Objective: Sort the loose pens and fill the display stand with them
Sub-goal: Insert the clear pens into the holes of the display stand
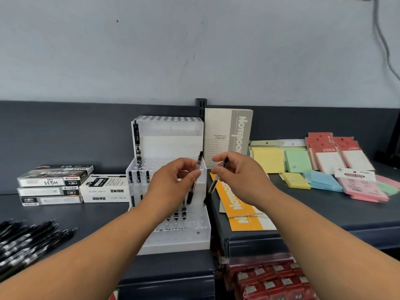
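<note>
A clear tiered display stand point(171, 144) with rows of holes sits in the middle of the dark shelf. Several black pens stand in it: one tall pen point(137, 144) at the back left, three on the middle tier, a few on the lower tier behind my left wrist. My left hand point(173, 182) grips a black pen point(193, 182) nearly upright over the stand's right side. Just right of the stand, my right hand point(236, 176) pinches another black pen point(214, 185), tip slanting down-left. A pile of loose black pens point(28, 241) lies at the left edge.
Stacked pen boxes point(54, 185) lie left of the stand. A grey notebook point(227, 137) leans on the back wall; orange notebooks point(240, 204) lie beside the stand. Sticky-note pads point(324, 165) cover the right side. Red packages point(270, 280) fill the lower shelf.
</note>
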Motion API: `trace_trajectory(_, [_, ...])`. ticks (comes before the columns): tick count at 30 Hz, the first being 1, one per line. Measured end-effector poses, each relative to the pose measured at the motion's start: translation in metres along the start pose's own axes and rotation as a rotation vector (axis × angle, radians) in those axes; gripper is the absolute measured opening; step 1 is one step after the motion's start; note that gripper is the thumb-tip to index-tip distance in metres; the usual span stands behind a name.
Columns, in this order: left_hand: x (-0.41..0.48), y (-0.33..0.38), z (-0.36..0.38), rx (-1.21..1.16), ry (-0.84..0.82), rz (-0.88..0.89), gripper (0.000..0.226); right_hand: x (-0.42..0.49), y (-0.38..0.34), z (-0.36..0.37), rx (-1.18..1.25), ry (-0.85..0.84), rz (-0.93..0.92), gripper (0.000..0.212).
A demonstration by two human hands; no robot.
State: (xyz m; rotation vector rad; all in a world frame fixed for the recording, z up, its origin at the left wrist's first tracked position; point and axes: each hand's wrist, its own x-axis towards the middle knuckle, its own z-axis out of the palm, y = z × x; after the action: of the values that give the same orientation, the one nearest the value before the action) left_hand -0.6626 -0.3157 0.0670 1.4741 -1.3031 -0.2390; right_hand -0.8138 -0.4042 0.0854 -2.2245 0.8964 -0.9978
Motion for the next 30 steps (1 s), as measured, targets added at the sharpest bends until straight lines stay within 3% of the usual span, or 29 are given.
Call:
trace_trajectory(15, [-0.003,-0.012,0.003,0.221,-0.012,-0.024,0.007,0.006,-0.005,0.010,-0.156,-0.143,-0.030,0.028])
trace_trajectory(19, [-0.001,-0.011,0.001,0.355,-0.088,0.037,0.030,0.010,-0.002,0.016,-0.122,-0.185,0.025,0.016])
trace_trajectory(21, [0.002,-0.008,-0.002,0.442,-0.132,0.076,0.038,0.010,0.001,0.019,-0.138,-0.188,0.037,0.012])
trace_trajectory(24, [0.007,-0.007,-0.006,0.521,-0.148,0.106,0.030,0.012,0.004,0.024,-0.171,-0.162,0.024,0.009])
trace_trajectory(30, [0.022,-0.007,-0.010,0.587,-0.114,0.156,0.029,0.016,0.002,0.025,-0.158,-0.109,0.017,0.024])
